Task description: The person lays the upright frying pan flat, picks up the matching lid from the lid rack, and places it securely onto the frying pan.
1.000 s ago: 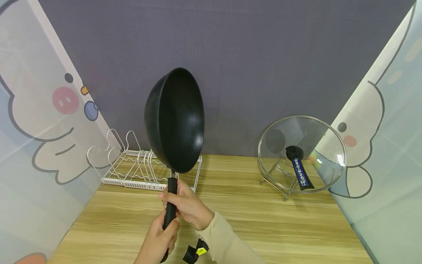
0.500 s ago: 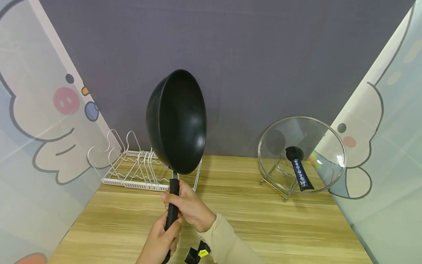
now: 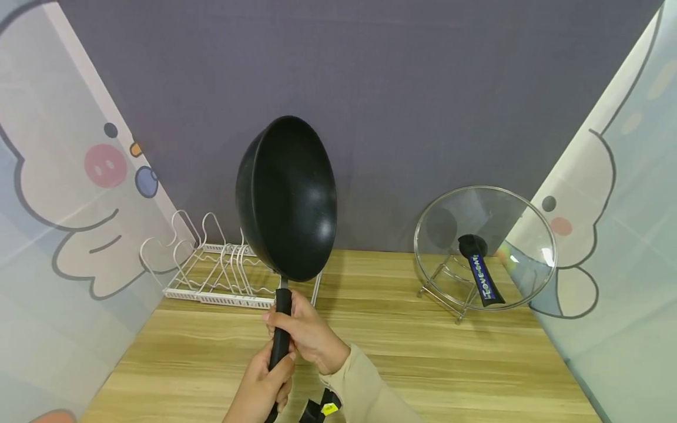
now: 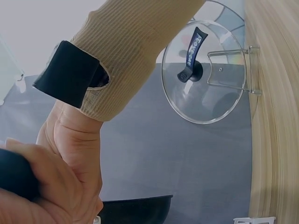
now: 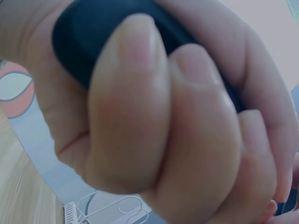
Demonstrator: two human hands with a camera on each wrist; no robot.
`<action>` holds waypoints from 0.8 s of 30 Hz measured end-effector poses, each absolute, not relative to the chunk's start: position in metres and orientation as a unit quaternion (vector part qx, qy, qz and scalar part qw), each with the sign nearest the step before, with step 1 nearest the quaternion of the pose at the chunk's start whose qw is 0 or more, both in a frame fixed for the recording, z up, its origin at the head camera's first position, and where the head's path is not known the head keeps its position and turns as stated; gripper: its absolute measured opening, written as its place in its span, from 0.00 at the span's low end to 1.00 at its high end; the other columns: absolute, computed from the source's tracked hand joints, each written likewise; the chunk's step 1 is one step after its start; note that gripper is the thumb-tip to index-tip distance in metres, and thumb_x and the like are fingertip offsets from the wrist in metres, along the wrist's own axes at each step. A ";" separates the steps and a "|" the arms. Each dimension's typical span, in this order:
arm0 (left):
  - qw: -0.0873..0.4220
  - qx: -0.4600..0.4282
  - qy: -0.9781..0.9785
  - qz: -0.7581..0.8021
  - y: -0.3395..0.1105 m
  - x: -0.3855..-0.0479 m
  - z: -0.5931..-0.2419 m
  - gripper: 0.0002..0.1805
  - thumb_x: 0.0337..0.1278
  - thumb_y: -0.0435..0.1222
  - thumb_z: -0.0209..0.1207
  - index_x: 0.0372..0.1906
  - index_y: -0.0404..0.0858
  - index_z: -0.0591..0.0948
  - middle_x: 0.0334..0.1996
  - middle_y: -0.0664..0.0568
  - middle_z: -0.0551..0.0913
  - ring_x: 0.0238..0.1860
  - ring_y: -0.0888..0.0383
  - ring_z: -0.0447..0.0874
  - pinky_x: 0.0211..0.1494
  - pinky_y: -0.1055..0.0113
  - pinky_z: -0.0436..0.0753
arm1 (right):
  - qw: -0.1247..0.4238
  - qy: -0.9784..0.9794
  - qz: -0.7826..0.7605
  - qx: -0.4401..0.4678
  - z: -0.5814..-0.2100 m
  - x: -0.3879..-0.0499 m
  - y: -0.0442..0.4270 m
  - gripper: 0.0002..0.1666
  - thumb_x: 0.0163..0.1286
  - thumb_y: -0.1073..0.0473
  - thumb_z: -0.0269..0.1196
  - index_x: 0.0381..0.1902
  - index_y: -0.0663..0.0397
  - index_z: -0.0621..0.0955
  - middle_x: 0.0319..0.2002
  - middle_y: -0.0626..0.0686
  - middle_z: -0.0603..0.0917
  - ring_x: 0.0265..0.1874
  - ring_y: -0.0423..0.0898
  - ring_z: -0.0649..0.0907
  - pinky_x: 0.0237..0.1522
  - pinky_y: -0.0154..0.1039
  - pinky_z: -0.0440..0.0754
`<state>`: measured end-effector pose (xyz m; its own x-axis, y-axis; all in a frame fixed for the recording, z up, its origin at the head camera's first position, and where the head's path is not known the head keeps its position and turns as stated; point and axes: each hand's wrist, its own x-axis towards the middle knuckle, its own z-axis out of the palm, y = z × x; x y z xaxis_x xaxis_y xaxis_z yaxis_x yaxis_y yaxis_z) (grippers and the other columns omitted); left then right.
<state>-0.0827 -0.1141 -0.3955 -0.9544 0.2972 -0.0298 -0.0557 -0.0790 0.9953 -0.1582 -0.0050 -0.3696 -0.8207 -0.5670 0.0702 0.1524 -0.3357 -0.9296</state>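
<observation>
A deep black wok (image 3: 293, 200) is held up, nearly upright, its hollow turned to the right. My left hand (image 3: 261, 379) grips the lower part of its black handle (image 3: 282, 302), near the end. Higher up, just below the metal neck, my right hand (image 3: 312, 332) holds the same handle, with its thumb across it. The right wrist view shows curled fingers (image 5: 131, 107) close around the handle end. Wok and handle show only partly in the left wrist view, where the wok (image 4: 135, 210) is at the bottom edge.
Behind the wok stands a white wire rack (image 3: 227, 299), partly covered by it. At the right, a glass lid (image 3: 508, 223) with a black handle leans on a small metal stand (image 3: 444, 296). A grey backdrop closes off the wooden table (image 3: 423, 364).
The wok has shifted slightly right and down, and its hollow faces me a little more. Both hands have moved with the handle, keeping their hold. The rack and lid stay put.
</observation>
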 end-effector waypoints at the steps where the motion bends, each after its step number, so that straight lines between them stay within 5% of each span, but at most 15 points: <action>1: 0.121 0.095 0.666 0.730 -0.114 -0.083 -0.396 0.09 0.70 0.33 0.44 0.41 0.28 0.64 0.12 0.57 0.63 0.10 0.66 0.61 0.13 0.74 0.68 | 0.226 0.530 -0.794 -0.194 -0.370 -0.158 -0.005 0.10 0.63 0.71 0.55 0.38 0.60 0.65 0.24 0.47 0.74 0.21 0.40 0.71 0.26 0.30 0.70; 24: 0.160 0.093 0.641 0.745 -0.106 -0.083 -0.401 0.07 0.69 0.34 0.45 0.40 0.33 0.63 0.12 0.58 0.63 0.11 0.67 0.61 0.17 0.75 0.69 | 0.234 0.527 -0.800 -0.164 -0.370 -0.155 0.006 0.12 0.63 0.72 0.55 0.39 0.59 0.64 0.24 0.48 0.75 0.22 0.40 0.73 0.28 0.30 0.72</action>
<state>-0.0834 -0.1056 -0.4010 -0.9314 0.3577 -0.0673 -0.1197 -0.1266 0.9847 -0.1549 0.0062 -0.3701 -0.8369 -0.5470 0.0167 0.2006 -0.3350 -0.9206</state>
